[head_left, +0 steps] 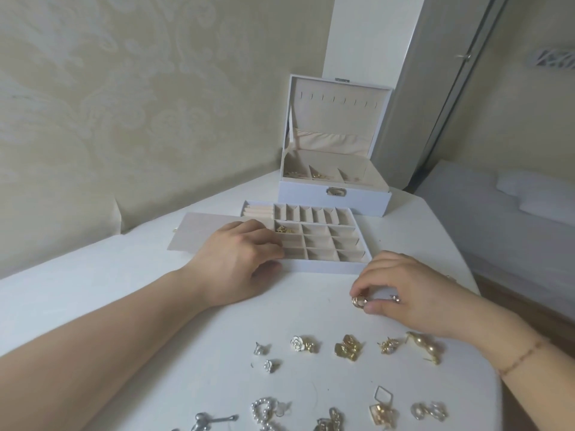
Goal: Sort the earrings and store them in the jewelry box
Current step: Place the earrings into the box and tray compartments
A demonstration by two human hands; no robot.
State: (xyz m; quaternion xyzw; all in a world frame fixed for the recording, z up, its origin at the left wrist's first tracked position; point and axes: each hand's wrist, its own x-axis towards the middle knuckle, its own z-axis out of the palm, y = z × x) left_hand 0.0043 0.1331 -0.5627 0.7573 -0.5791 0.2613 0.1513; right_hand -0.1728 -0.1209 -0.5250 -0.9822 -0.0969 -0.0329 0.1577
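Observation:
A white jewelry box stands open at the back of the white table, lid up, with gold pieces in its lower compartments. In front of it lies its removed divider tray; one cell holds gold earrings. My left hand rests on the tray's left front corner, fingers curled over its edge. To the right, my right hand pinches a small gold earring just above the table. Several gold, silver and pearl earrings lie spread across the near table.
A flat beige insert lies left of the tray. The table meets a patterned wall at the left and back. Its right edge drops off toward a bed and a wooden floor.

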